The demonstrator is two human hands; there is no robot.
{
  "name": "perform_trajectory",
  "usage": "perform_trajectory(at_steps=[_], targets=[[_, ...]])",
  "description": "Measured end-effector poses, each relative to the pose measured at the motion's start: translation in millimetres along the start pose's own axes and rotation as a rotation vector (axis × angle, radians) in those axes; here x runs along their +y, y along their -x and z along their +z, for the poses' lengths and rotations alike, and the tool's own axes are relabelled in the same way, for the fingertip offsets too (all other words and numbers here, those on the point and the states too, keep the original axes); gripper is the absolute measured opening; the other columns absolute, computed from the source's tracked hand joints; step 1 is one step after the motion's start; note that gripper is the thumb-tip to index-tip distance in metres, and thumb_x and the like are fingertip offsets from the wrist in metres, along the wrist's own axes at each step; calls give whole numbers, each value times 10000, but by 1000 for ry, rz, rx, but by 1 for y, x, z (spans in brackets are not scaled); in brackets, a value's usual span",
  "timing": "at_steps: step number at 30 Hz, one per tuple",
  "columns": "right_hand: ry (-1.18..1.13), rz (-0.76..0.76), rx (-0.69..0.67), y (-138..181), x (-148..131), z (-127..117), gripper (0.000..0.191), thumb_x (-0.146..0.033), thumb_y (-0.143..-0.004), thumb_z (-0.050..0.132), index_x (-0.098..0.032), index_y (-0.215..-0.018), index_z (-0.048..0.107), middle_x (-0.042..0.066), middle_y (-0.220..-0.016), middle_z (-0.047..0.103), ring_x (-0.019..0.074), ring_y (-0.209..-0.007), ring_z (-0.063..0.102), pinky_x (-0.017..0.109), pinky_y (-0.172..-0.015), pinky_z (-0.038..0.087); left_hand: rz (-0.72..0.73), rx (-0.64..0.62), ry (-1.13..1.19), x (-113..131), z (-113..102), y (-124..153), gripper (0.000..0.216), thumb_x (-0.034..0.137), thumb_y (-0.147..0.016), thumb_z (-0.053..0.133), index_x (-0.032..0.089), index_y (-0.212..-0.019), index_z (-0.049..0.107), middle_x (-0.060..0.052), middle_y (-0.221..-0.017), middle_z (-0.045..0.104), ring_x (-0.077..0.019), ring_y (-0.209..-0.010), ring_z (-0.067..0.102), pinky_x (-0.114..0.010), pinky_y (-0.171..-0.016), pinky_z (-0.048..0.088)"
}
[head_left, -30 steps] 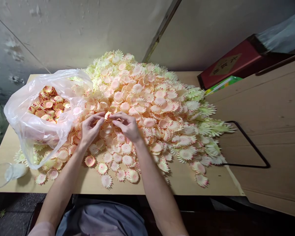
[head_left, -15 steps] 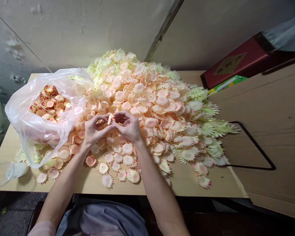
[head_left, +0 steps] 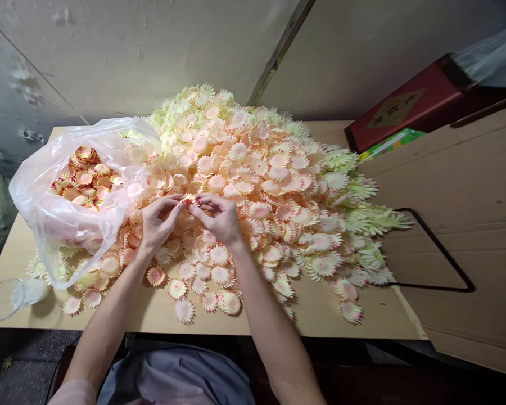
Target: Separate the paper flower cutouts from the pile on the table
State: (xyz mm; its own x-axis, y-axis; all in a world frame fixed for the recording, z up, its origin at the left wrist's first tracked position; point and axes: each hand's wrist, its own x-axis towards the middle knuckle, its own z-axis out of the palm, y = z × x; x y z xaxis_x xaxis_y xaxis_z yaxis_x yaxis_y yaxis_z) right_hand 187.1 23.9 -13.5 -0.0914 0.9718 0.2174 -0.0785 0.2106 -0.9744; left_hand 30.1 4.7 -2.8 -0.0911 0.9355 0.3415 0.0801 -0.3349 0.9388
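Between my two hands is a small artificial flower petal piece (head_left: 189,199), cream with red-tipped edges. My left hand (head_left: 159,220) pinches its left side between thumb and fingers, and my right hand (head_left: 220,218) pinches its right side. Both hands are over the front of a big heap of similar petal pieces (head_left: 261,166), pale pink, cream and yellow-green. Whether the held piece is a single layer or several stacked is too small to tell. Left of my hands, an open clear plastic bag (head_left: 37,185) holds more pieces (head_left: 84,177) with stronger red edges.
On the wooden table (head_left: 152,320), a glass (head_left: 19,298) with something white inside lies near the front left corner. A cardboard sheet (head_left: 455,236) and a black metal frame (head_left: 442,244) stand at the right. Behind them is a red box (head_left: 409,104). A wall (head_left: 152,56) closes the back.
The petal piece has turned from edge-on to lying flatter between my fingers. My thumbs have shifted up onto it, and my left hand has moved slightly left.
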Motion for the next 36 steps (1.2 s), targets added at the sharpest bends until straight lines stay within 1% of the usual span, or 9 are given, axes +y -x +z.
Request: perform_trajectory(at_steps=[4,8,13,20,23,27,29,32,36], targets=[[42,-13,31,1,0,-1,214,-372,-707,796,-185,-743,698,77,-972,739,182,-796,704,324,-755,613,-31,7,-24,2,0,-1,233,382,-815,710,150,-795,723,-124,-1035,744,-193,-863,705,-300,-763,562],[38,4,48,0,-4,0,238,-391,-680,807,-197,-692,670,50,-834,735,162,-691,664,310,-675,586,-123,20,22,2,-2,-1,255,400,-806,717,146,-786,705,-125,-1078,733,-190,-885,697,-284,-768,549],[-33,41,13,-2,-8,0,310,-430,-669,810,-202,-638,603,-2,-680,646,122,-605,583,269,-605,527,-217,26,149,-2,-4,-2,293,442,-791,725,151,-818,697,-104,-1103,724,-167,-883,684,-261,-754,551],[-172,144,-29,-1,-3,-1,381,-462,-676,791,-217,-629,502,-37,-626,521,118,-593,547,284,-626,567,-234,71,312,-10,-4,-3,272,423,-752,774,174,-824,693,-5,-766,674,-74,-612,588,-190,-595,499],[-280,155,-49,-1,-11,-4,411,-423,-684,779,-221,-627,427,-21,-684,582,130,-642,597,301,-655,573,-244,69,461,-6,-8,-8,244,404,-764,763,183,-785,660,-13,-836,700,-96,-662,645,-223,-634,525],[-409,101,-32,-2,-28,-12,426,-422,-755,687,-224,-657,323,57,-981,709,215,-919,693,420,-822,580,-188,154,570,1,-19,-14,178,379,-826,666,202,-819,647,-40,-988,735,-195,-874,721,-364,-808,563],[-430,74,-14,-2,-32,-15,414,-426,-762,673,-222,-666,327,77,-1071,709,249,-1008,690,473,-875,568,-116,101,503,4,-23,-13,181,325,-790,666,186,-680,629,-50,-948,744,-218,-873,714,-408,-848,548],[-459,80,-25,-2,-31,-13,388,-414,-747,693,-219,-671,367,87,-1081,715,277,-1052,685,515,-895,560,-18,-87,304,5,-25,-9,307,330,-744,638,194,-476,575,-70,-889,760,-253,-883,665,-463,-902,500],[-469,103,-24,-2,-25,-9,337,-377,-715,742,-216,-673,449,70,-1004,733,276,-1017,696,506,-881,567,24,-302,107,-2,-25,-5,426,424,-775,568,227,-398,597,-87,-847,763,-289,-923,590,-501,-975,420]])
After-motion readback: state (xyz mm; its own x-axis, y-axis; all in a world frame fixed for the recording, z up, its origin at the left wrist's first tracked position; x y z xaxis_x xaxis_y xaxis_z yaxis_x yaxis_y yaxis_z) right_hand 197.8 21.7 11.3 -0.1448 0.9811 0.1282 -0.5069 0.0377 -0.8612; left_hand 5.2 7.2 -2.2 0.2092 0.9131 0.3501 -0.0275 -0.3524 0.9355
